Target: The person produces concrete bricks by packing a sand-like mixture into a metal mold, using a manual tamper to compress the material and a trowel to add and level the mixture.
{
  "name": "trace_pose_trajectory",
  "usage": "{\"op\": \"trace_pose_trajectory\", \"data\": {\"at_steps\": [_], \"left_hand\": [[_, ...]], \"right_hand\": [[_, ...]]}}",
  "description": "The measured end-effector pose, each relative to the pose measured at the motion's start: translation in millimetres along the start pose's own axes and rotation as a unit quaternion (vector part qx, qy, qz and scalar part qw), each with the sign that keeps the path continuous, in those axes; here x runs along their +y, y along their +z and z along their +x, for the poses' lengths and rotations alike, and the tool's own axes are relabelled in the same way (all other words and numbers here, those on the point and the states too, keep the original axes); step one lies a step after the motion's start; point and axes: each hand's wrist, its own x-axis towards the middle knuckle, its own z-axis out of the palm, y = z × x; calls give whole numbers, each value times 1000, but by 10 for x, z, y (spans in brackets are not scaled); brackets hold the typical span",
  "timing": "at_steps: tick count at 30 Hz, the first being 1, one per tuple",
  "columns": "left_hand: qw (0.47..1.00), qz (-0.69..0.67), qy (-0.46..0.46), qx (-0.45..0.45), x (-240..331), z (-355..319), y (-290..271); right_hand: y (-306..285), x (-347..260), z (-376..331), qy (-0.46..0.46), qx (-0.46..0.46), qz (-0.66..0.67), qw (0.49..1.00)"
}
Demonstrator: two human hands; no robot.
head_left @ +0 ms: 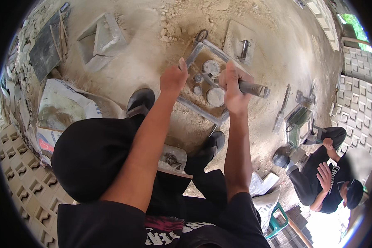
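Note:
A rectangular grey frame (198, 112) lies on the sandy floor in front of my feet, with packed sand inside. Set in that sand are round pale discs (215, 97) and smaller round pieces (197, 89). My left hand (173, 78) is closed at the frame's left rim, thumb pointing away from me; its fingertips are hidden. Over the frame's right side, my right hand (235, 89) grips a tool with a thick dark cylindrical end (256, 89), held tilted. A thinner bar (211, 80) shows on the hand's other side, above the discs.
Beyond the frame is a grey board (235, 35) with a metal cylinder (244, 48) on it. An open box-like form (101, 41) and a sack of powder (62, 107) are at left. Another person (322, 177) sits at right beside a second frame (299, 124). Patterned blocks (355, 99) are stacked there.

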Motion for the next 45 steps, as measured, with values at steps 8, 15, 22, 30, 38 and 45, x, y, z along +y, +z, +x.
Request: {"op": "trace_pose_trajectory", "data": {"at_steps": [8,15,22,30,38,45], "left_hand": [[1000,13,-7,26,6,63,62],[1000,9,1,21,-96,47,168],[1000,-5,2,10,-72,92,123],[1000,-7,-5,14,-83,74,135],[999,-1,-30,19,-107,100,144],[1000,-19,-15,-10,-28,67,105]], "right_hand": [[199,-265,-211,-19,143,-10,989],[191,-180,-399,-8,185,21,983],[-18,-33,-286,-49,66,206,975],[-85,-50,-243,-77,-144,15,986],[-29,-437,-323,-173,2,160,972],[-19,-337,-215,-151,-26,204,967]]}}
